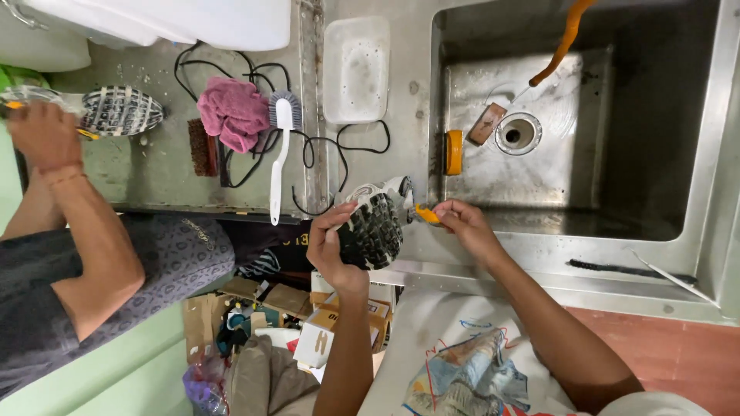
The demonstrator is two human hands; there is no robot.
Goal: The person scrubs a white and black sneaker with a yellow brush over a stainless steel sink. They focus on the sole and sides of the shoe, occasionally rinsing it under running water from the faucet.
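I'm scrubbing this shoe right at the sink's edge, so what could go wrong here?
The shoe, held sole-up in the left hand, hangs past the counter edge; a slip could drop it onto the boxes below. The right hand pinches the orange tool with just its fingers, so it may slide out. The black cord nearby could snag.

Left hand (333, 248) and right hand (462, 225) both bare: no gloves, rings or watch visible. Forearms uncovered to the elbow, no sleeves in view. White T-shirt (455, 362) with a printed graphic on the front: blue and tan shapes, thin red outline strokes. Fabric looks loose and creased.
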